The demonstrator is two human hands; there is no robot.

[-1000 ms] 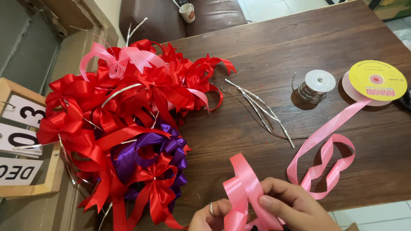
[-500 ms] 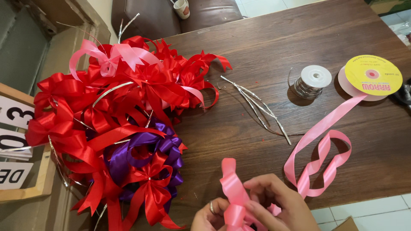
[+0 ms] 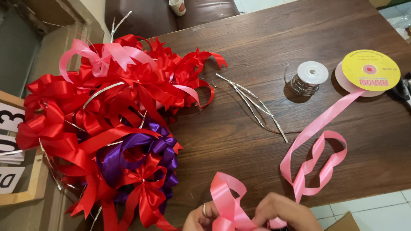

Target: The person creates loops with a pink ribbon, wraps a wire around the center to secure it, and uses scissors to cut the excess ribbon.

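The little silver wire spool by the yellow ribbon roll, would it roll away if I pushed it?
Probably not: the silver wire spool stands on its flat end on the table, so it would likely slide. Tipped on its side, its round shape could roll. It looks small, probably light, though the wound wire may add weight.

On the dark brown wooden table, a heap of red, purple and pink satin ribbon bows lies at the left. Right of the heap lie thin silver wire pieces. Farther right stands a small spool of silver wire, just beside a flat yellow-faced reel of pink ribbon near the right edge. A loose pink satin ribbon strand runs from the reel toward the near edge. There, the left hand and right hand flank a looped pink ribbon piece.
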